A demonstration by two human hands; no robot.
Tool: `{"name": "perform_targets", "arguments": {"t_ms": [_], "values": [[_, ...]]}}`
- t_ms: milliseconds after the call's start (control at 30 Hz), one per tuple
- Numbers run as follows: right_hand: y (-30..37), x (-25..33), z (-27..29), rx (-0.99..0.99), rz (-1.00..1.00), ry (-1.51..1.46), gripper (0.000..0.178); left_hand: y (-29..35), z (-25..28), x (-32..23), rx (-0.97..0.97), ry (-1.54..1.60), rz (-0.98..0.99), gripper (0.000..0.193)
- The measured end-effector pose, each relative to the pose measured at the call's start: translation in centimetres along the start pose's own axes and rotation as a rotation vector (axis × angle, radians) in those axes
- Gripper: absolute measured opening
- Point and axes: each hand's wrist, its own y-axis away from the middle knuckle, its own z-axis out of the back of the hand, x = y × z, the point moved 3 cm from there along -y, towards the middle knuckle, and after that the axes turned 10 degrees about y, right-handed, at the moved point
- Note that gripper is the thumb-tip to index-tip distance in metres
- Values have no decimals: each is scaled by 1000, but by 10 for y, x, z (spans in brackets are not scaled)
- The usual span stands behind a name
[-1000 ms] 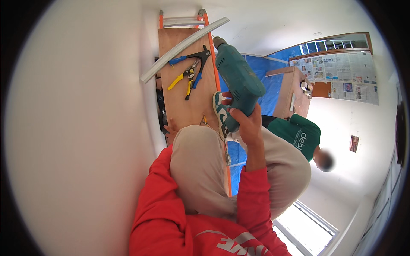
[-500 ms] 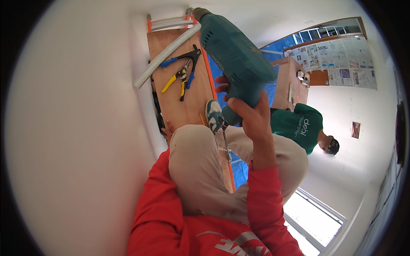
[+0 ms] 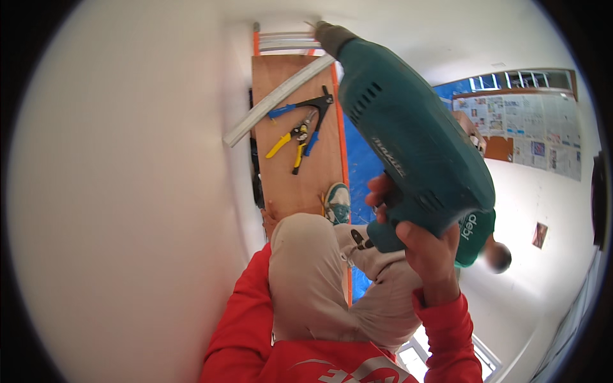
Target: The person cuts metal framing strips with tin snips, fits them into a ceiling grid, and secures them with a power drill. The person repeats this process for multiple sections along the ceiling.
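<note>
My right hand [image 3: 434, 255] is wrapped round the grip of a teal corded power drill [image 3: 415, 140], raised over the planks. The drill points to the far left, with a thin bit in its chuck. My left hand [image 3: 268, 220] is low beside my left knee, at the plank's left edge; the knee hides most of it and its fingers cannot be made out. Beyond my knees, a hand riveter [image 3: 319, 105] with blue handles and yellow-handled snips [image 3: 297, 137] lie on the wooden plank [image 3: 281, 182]. A pale metal channel [image 3: 274, 105] slants across the plank's far part.
A white wall [image 3: 140, 191] runs close along my left. Orange ladder rails [image 3: 345, 159] edge the plank, with blue sheeting [image 3: 364, 166] below. A person in a green shirt [image 3: 479, 236] is at the right. Newspaper sheets [image 3: 530, 127] cover a panel at the far right.
My right hand has moved right and toward me with the drill, which looms larger. The view has shifted, so the plank and tools sit further right and lower. The co-worker is now partly hidden.
</note>
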Motion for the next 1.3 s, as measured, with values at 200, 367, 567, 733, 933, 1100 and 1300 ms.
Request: {"name": "perform_targets", "arguments": {"t_ms": [200, 367, 567, 733, 933, 1100, 1300], "values": [[-41, -7, -6, -22, -152, -43, 62, 0, 16, -5, 51, 26, 51, 147], [-68, -15, 1, -128, -270, 16, 67, -2, 6, -6, -38, 18, 6, 155], [-83, -30, 5, -264, -398, 45, 76, -6, -3, 0, -101, -2, -28, 162], [-82, -39, -2, -284, -458, 32, 83, -7, 1, -5, -25, 107, 56, 159], [-68, -41, -11, -195, -566, 52, 73, -4, -1, -4, -41, 99, 52, 159], [-64, -41, -14, -125, -645, 71, 69, -11, -9, 3, -13, 66, -14, 159], [-64, -40, -15, -86, -696, 31, 74, -8, -11, 10, -136, 30, -202, 156]]}}
